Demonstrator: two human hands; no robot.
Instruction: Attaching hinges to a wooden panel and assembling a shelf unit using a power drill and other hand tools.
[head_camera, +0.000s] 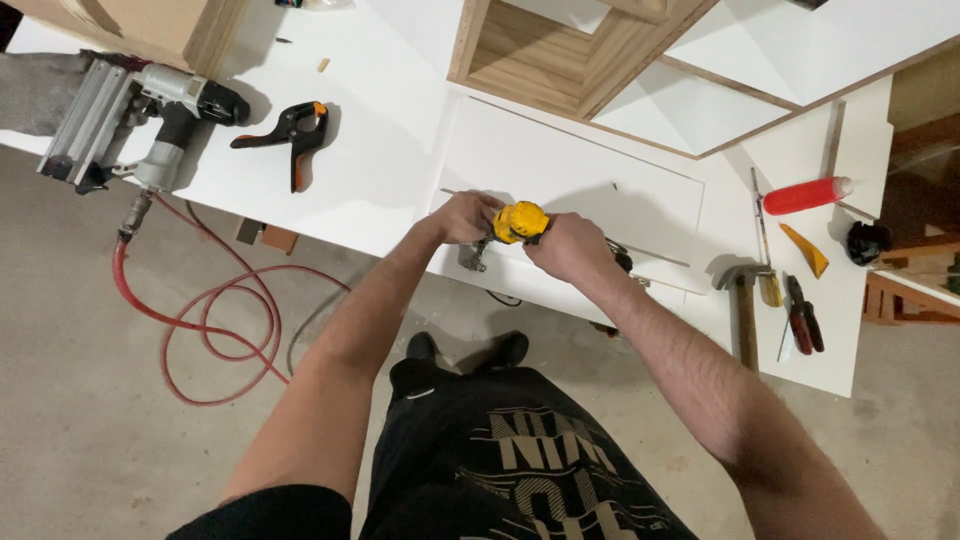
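Hands are both closed on things at the counter edge, right hand clamped on the yellow drill, heavy and rigid, left hand pinching the small stiff hinge.

Nail gun, clamp, hammer

Not much in the way of packaging on this bench: one red squeeze bottle with a pale cap lies on its side at the right of the white table, above the hammer (any label on it is too small to tell). No signs or screens show.
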